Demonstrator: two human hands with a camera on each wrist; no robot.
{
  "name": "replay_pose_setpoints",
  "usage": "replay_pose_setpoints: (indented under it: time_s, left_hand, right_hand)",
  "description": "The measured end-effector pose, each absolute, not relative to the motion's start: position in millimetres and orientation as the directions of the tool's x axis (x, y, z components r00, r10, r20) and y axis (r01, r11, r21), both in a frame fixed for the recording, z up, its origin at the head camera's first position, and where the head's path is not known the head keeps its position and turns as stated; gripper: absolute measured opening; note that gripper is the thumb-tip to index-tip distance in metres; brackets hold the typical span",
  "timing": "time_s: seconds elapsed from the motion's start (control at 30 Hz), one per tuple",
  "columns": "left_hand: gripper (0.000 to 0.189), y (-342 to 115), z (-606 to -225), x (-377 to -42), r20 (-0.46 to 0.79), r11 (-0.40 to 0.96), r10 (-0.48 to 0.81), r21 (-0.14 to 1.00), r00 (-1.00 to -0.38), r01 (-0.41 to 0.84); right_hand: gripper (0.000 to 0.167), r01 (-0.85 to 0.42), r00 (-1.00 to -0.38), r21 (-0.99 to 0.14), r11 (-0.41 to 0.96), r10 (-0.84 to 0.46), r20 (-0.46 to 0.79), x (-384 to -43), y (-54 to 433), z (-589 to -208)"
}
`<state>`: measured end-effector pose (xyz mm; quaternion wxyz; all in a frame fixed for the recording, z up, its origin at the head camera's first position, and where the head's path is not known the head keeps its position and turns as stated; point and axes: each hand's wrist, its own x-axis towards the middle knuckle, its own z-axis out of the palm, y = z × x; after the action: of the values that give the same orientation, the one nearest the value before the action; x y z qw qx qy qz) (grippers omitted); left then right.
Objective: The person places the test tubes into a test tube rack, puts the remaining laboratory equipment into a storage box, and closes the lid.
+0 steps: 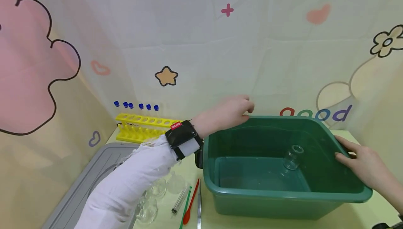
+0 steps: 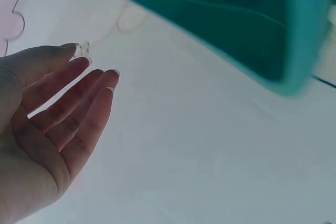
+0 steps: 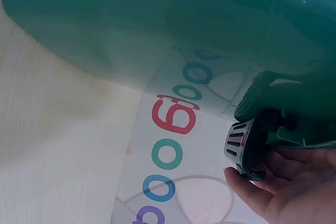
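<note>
A deep green tub stands on the table, a small clear glass jar lying tilted inside it. My left hand hovers over the tub's far left rim. In the left wrist view its fingers are loosely bent, thumb near the index fingertip, with the tub's rim apart from them. My right hand grips the right rim, thumb and index finger at the edge. The right wrist view shows its fingers around a black-and-silver slotted fitting at the tub's outer side.
Left of the tub lie a metal tool, a red spoon, a green stick, a syringe and clear round glassware. A yellow rack holding blue-capped tubes stands behind a grey tray.
</note>
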<state>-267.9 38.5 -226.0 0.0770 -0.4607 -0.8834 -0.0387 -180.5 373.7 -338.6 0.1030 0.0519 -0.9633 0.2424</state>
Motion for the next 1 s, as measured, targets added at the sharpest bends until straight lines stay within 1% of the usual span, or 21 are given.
replay_pose_setpoints:
  time_s: [0.2,0.33,0.43,0.53,0.7,1.0]
  left_hand:
    - [0.013,-11.9,-232.3,-267.3,0.255,0.635,0.747,0.002,-0.614,0.773]
    - [0.012,-46.6,-244.8,-262.5,0.303,0.670,0.695,0.055,-0.652,0.740]
    - [0.012,-69.3,-256.0,-257.9,0.315,0.713,0.640,0.095,-0.701,0.694]
    - [0.010,-89.5,-266.8,-253.0,0.308,0.760,0.581,0.125,-0.753,0.637]
    - [0.011,-117.8,-284.7,-244.0,0.276,0.806,0.521,0.154,-0.808,0.572]
    - [0.009,-148.9,-316.1,-230.0,0.213,0.826,0.508,0.152,-0.834,0.542]
  right_hand:
    - [0.051,-0.147,-0.971,-0.455,0.878,-0.042,0.234,-180.3,374.8,-339.2]
    - [0.051,-0.149,-0.971,-0.451,0.880,-0.045,0.234,-180.6,373.6,-339.4]
    - [0.051,-0.152,-0.971,-0.456,0.877,-0.048,0.232,-180.9,373.5,-339.6]
    - [0.051,-0.156,-0.969,-0.448,0.880,-0.050,0.240,-181.6,373.3,-339.6]
    - [0.050,-0.168,-0.967,-0.450,0.877,-0.057,0.250,-182.4,373.7,-339.5]
    - [0.051,-0.166,-0.967,-0.455,0.875,-0.055,0.248,-181.1,374.0,-339.9]
